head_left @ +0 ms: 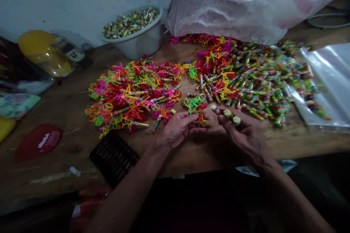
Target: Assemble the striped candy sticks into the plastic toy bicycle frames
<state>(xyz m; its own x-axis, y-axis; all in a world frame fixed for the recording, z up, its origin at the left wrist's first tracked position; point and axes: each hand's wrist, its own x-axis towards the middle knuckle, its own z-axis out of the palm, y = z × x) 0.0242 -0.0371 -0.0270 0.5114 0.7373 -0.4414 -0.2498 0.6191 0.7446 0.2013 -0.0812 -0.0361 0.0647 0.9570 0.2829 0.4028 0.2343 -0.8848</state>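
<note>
My left hand [176,129] is closed in a pinch on small colourful plastic toys [194,105] in green, red and orange, with wheel-like rings. My right hand [247,134] is wrapped round several small candy-filled tubes [227,113], whose cream-coloured ends stick out between the fingers. Both hands are close together over the table's front edge, their fingertips partly hidden. Just beyond the left hand lies a heap of similar toys with tubes [133,94]. A pile of loose tubes [262,80] spreads beyond the right hand.
A whitish tub [139,45] full of tubes stands by the wall. Behind the piles bulges a large translucent bag [226,7]. Clear plastic sheets [330,80] lie at right. On the wooden table [295,136] at left are a black slotted basket [113,158] and a red oval item [38,142].
</note>
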